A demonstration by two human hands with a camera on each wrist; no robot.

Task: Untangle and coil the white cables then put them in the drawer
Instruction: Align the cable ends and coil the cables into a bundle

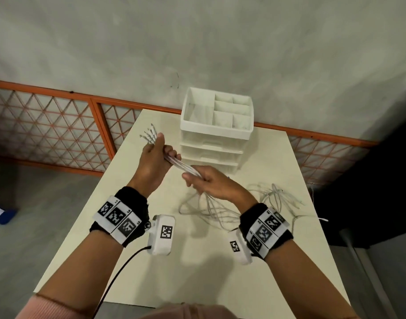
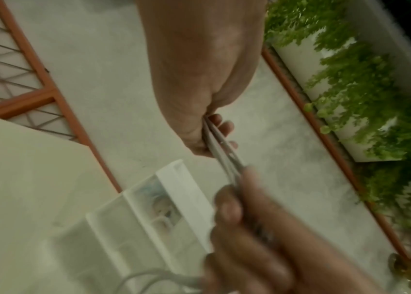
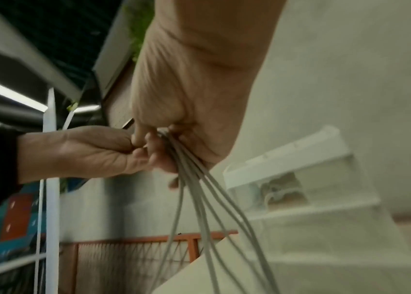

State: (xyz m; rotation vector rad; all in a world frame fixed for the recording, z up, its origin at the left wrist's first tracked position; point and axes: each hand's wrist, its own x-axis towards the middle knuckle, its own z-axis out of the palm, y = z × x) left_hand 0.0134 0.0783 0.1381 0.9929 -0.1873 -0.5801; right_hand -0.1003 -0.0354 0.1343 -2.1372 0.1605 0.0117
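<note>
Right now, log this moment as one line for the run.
stage: untangling | left hand: grips white cables near plugs | right hand: grips same bundle | slack: loose on table | drawer unit: shut

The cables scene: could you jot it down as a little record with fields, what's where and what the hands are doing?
cables: white bundle stretched between both hands; the rest lies loose on the table
left hand: grips the bundle near the plug ends
right hand: grips the bundle lower down
drawer unit: white, at the table's far edge, drawers closed
coiled: not yet
</note>
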